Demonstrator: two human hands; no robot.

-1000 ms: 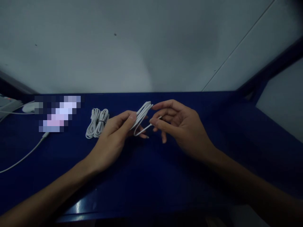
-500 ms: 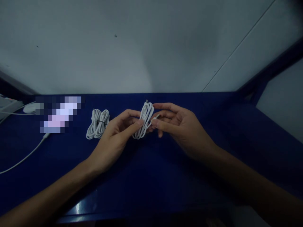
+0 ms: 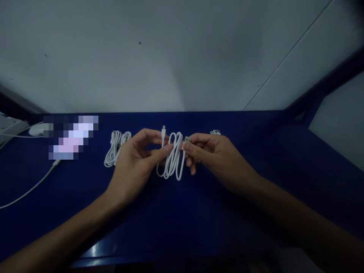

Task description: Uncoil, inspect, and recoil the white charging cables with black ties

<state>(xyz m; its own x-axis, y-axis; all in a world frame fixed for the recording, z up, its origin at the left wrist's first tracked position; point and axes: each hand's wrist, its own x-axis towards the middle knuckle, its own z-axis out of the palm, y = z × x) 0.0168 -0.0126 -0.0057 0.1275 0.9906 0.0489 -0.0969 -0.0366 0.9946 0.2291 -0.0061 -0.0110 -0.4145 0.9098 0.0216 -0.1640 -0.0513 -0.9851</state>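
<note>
A white USB cable [image 3: 172, 161], wound in loose loops, hangs between my two hands above the blue table. My left hand [image 3: 139, 155] pinches the loops between thumb and fingers; a small plug [image 3: 163, 132] sticks up beside them. With thumb and forefinger, my right hand [image 3: 212, 151] grips the cable near its metal USB plug [image 3: 187, 139]. Two coiled white cables [image 3: 113, 151] lie on the table left of my left hand, partly covered by it. Beyond my right hand, part of another white item [image 3: 215, 132] shows; most of it is hidden.
At the left, a blurred-out lit device [image 3: 75, 138] has a white cord [image 3: 36, 187] running from it. A white rounded object [image 3: 36, 130] and more cords lie beside it. The blue table [image 3: 176, 227] meets a pale wall [image 3: 119, 76] at the back.
The loops have spread apart and hang lower. The small plug now stands out to the left, and the USB plug points upward. A white item beyond my right hand has come into view.
</note>
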